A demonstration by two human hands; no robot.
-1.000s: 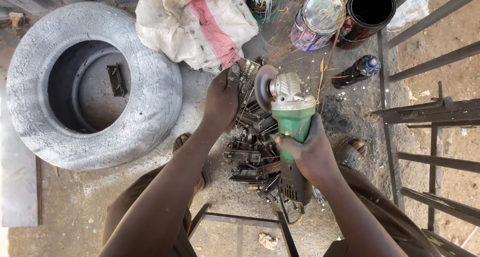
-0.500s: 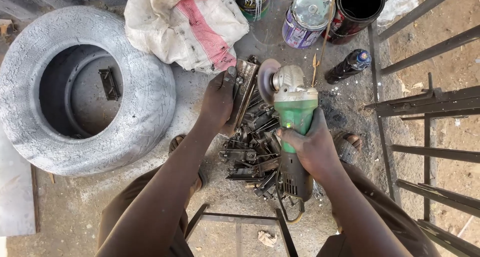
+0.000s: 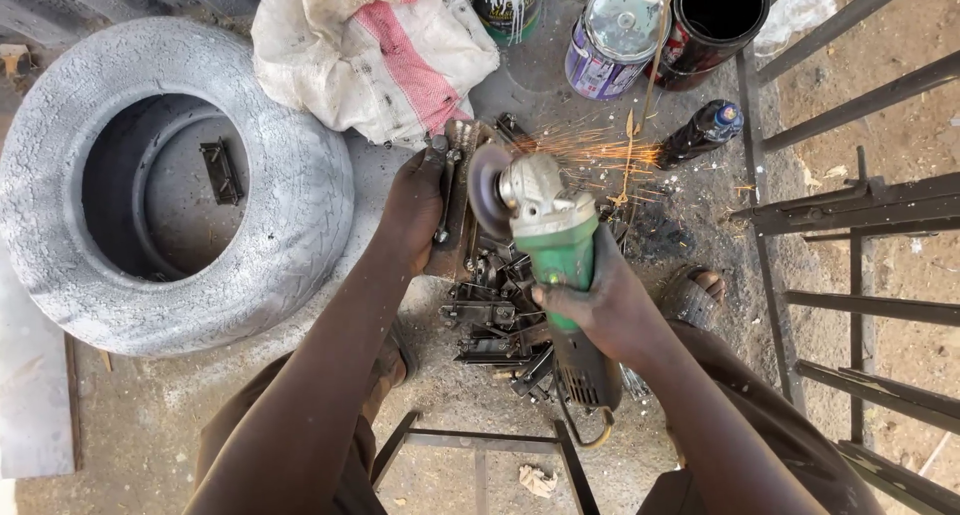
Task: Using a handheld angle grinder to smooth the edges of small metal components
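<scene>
My right hand (image 3: 600, 310) grips the green body of an angle grinder (image 3: 545, 230). Its disc (image 3: 490, 190) touches a flat rusty metal piece (image 3: 458, 210), and orange sparks (image 3: 610, 155) fly off to the right. My left hand (image 3: 418, 207) holds that metal piece upright from the left side. Under both hands lies a heap of small dark metal parts (image 3: 495, 320).
A grey painted tyre (image 3: 170, 190) lies at left with a small metal part inside it. A white and red sack (image 3: 375, 50), paint cans (image 3: 615, 30), a black tin (image 3: 715, 20) and a dark bottle (image 3: 705, 130) stand behind. A metal bar frame (image 3: 860, 245) runs along the right.
The grinder disc has met the metal piece and sparks now fly to the right. Both hands have kept their grips.
</scene>
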